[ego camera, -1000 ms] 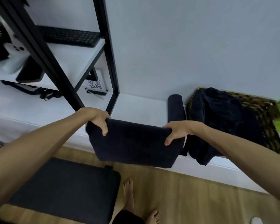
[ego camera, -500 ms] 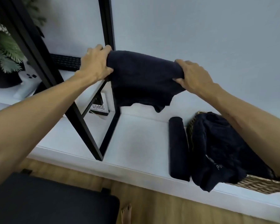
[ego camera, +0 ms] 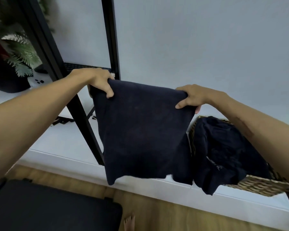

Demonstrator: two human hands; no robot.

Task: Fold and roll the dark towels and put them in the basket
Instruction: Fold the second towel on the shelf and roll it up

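A dark navy towel (ego camera: 140, 130) hangs in the air in front of me, spread flat. My left hand (ego camera: 98, 82) pinches its top left corner and my right hand (ego camera: 192, 97) pinches its top right corner. To the right, a woven basket (ego camera: 257, 185) stands on the white ledge with a heap of dark towels (ego camera: 223, 152) spilling over its front rim. A rolled dark towel (ego camera: 183, 164) lies left of the basket, mostly hidden behind the hanging towel.
A black metal shelf frame (ego camera: 83, 114) rises at the left, with a plant (ego camera: 18, 59) and a white controller (ego camera: 37, 81) on its shelf. The white ledge (ego camera: 57, 147) runs along the wall. A black cushion (ego camera: 53, 212) lies on the wooden floor below.
The towel was raised bunched between my hands; now it hangs lower and has dropped open to full length, covering the rolled towel. The view tilted slightly.
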